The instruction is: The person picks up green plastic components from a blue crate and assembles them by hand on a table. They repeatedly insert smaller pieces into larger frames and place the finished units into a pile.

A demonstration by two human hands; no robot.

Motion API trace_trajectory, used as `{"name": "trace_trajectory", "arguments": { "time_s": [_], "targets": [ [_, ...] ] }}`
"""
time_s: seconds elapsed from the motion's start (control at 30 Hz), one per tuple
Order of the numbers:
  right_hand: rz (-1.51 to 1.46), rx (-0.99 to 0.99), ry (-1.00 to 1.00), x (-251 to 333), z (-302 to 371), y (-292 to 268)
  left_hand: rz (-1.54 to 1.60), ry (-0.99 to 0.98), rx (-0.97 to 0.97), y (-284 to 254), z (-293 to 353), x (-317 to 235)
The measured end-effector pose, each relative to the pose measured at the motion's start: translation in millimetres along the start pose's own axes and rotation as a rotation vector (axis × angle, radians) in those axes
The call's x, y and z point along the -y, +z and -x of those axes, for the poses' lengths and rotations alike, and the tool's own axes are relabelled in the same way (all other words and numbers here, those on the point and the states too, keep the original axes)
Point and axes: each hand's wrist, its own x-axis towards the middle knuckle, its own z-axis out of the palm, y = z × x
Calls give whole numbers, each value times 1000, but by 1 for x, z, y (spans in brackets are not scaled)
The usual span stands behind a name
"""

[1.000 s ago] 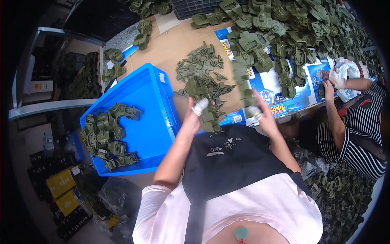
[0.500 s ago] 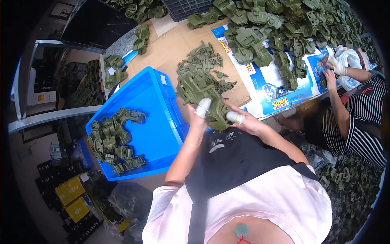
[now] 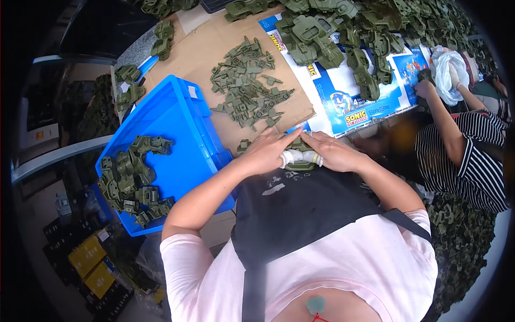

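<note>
Close to my apron, both hands grip an olive-green moulded plastic part (image 3: 299, 165), shaped like a toy vehicle body and mostly hidden by my fingers. My left hand (image 3: 264, 153) closes on its left side and my right hand (image 3: 339, 154) on its right. White wrapping covers both thumbs, which press on the near side, while the fingertips almost meet over the top. Just beyond lies a loose pile of small olive-green plastic pieces (image 3: 249, 88) on brown cardboard (image 3: 196, 53).
To my left, a blue plastic bin (image 3: 185, 177) holds several green parts (image 3: 129, 177) along its left side. Larger green parts (image 3: 316, 32) are heaped at the back right on printed blue-and-white card (image 3: 343, 104). A co-worker in a striped top (image 3: 456, 155) works at the right.
The green part has come down toward my apron and been turned, and my fingers now reach over its top. The small pieces lie more in view. My view has shifted slightly.
</note>
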Motion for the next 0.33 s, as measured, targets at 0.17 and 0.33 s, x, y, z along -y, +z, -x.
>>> {"name": "trace_trajectory", "arguments": {
  "time_s": [0.17, 0.33],
  "targets": [
    [-226, 0, 98, 2, -4, 0, 138, -45, 14, 0, 0, -1],
    [-250, 13, 141, 0, -6, 7, 107, -35, -11, 5, 4, -2]
  ]
}}
